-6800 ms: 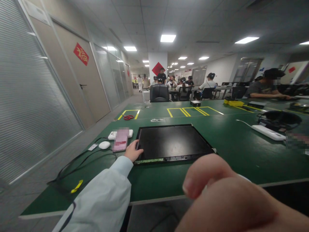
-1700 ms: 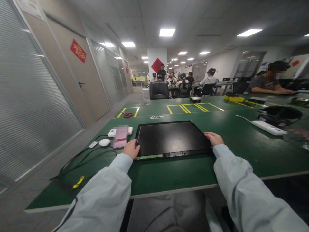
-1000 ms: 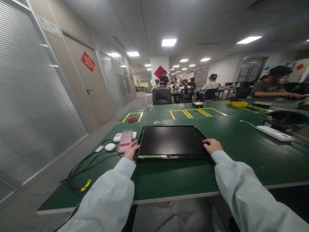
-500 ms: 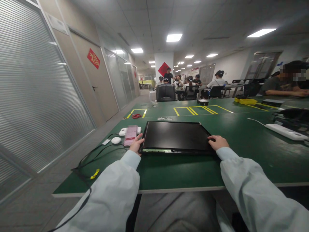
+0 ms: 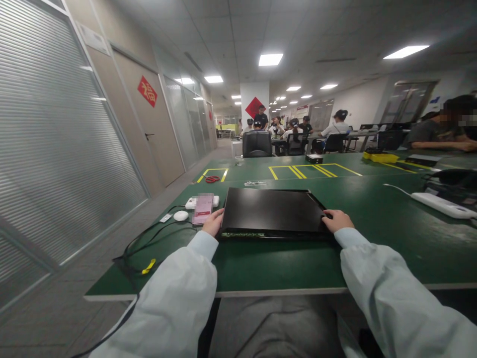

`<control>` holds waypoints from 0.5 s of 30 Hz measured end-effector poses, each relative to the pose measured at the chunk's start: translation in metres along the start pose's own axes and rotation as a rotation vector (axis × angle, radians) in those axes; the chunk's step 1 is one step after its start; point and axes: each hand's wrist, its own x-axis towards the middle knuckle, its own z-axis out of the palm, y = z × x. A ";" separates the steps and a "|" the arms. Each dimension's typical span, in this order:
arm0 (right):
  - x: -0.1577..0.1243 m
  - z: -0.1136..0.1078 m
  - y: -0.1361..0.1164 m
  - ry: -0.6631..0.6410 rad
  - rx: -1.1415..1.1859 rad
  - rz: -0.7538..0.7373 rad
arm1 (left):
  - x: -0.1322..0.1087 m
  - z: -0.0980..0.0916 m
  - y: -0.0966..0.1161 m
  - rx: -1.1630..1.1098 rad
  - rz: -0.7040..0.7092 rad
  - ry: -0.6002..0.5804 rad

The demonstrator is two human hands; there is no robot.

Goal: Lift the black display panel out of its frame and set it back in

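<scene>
A black flat display panel (image 5: 272,211) lies face up in a black frame on the green table (image 5: 283,271). A strip of green circuit board (image 5: 244,234) shows along its near edge, towards the left. My left hand (image 5: 213,223) grips the panel's left edge, with its fingers partly hidden at the side. At the right edge, my right hand (image 5: 337,220) has its thumb and bent fingers closed on the panel and frame border. Right beside my left hand lies a pink-screened phone (image 5: 203,209).
Left of the panel are a round white object (image 5: 181,216), black cables and a yellow tag (image 5: 148,266). Red-handled scissors (image 5: 212,179) lie farther back. A white power strip (image 5: 441,205) is at right, and a person (image 5: 432,132) sits beyond it.
My left thumb has moved in against the panel's left edge. The panel's near left part sits slightly differently over the frame, exposing the green strip differently. My right hand is nearly unchanged.
</scene>
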 end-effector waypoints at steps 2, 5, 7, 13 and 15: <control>0.000 0.000 -0.001 -0.006 0.000 -0.006 | -0.001 0.000 0.001 0.040 0.024 -0.013; -0.002 -0.001 -0.001 -0.005 0.007 -0.010 | -0.001 0.000 0.001 0.069 0.053 -0.036; -0.003 -0.001 0.000 0.005 0.019 -0.007 | -0.002 0.001 0.000 0.071 0.072 -0.046; -0.008 -0.001 0.001 0.058 0.093 0.008 | -0.003 0.002 -0.003 0.037 0.141 -0.068; -0.009 -0.001 0.000 0.089 0.125 -0.006 | -0.006 0.000 -0.003 0.037 0.162 -0.084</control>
